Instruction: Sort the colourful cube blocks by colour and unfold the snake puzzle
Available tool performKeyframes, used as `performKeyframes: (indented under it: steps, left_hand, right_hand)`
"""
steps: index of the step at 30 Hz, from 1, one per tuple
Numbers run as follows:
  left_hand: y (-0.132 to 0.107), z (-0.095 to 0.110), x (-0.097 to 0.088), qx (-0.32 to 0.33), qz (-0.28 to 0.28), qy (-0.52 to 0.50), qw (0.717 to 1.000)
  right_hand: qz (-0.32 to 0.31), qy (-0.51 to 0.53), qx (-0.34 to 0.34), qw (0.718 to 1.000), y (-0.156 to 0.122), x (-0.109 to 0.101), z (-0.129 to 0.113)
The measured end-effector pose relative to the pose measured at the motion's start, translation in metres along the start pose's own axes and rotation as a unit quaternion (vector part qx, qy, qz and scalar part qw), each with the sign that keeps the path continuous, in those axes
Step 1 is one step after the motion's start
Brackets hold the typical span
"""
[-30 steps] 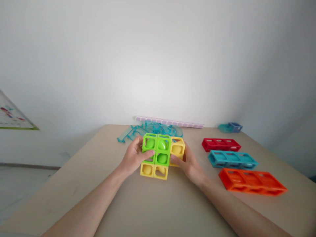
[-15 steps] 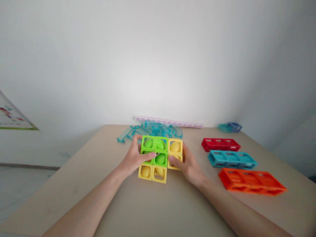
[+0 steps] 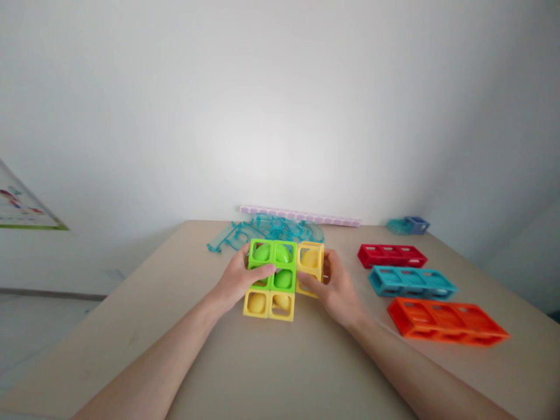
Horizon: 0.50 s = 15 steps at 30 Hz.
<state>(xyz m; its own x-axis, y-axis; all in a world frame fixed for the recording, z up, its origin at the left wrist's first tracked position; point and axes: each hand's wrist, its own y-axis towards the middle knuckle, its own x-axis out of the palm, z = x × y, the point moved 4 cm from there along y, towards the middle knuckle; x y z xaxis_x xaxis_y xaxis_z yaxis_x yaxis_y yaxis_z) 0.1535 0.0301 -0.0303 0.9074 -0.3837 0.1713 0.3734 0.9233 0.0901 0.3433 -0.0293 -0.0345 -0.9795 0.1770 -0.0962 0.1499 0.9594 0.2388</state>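
Observation:
My left hand [image 3: 236, 283] is closed around the left side of a square of green hollow toy blocks [image 3: 284, 279], its thumb lying across their front. Rounded shapes show inside the openings. A yellow block pair [image 3: 256, 303] adjoins the green square's lower edge. My right hand [image 3: 342, 291] grips another yellow block pair [image 3: 310, 258], standing upright at the green blocks' right side, thumb in front and fingers behind. This pair is slightly turned, showing its right side. Whether it is joined to the green ones I cannot tell.
On the right of the table [image 3: 245, 373] lie a red block row [image 3: 392, 256], a teal block row [image 3: 412, 283] and an orange block row [image 3: 447, 321]. Behind my hands are translucent teal track-like pieces [image 3: 271, 224] and a purple patterned strip [image 3: 301, 216]. A blue block [image 3: 416, 225] sits at the back right.
The right-hand yellow pair has turned slightly, so its right side now shows. Both hands and the green blocks have shifted a little up and left in view.

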Motion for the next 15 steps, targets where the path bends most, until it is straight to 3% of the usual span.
performKeyframes:
  steps: [3,10,15]
  left_hand:
    - [-0.0004,-0.0024,0.0006,-0.018,0.003,-0.022,1.000]
    - [-0.0029,-0.0007,0.0007,-0.052,-0.003,-0.110,0.993]
    - [-0.0027,0.0002,-0.0016,-0.077,0.005,-0.130,0.989]
  right_hand:
    - [0.007,-0.059,-0.011,0.998,0.0003,-0.0025,-0.0001]
    - [0.002,-0.184,0.038,0.982,-0.0010,-0.0051,0.0057]
    - [-0.072,-0.174,0.010,0.982,-0.0032,0.0023,-0.0010]
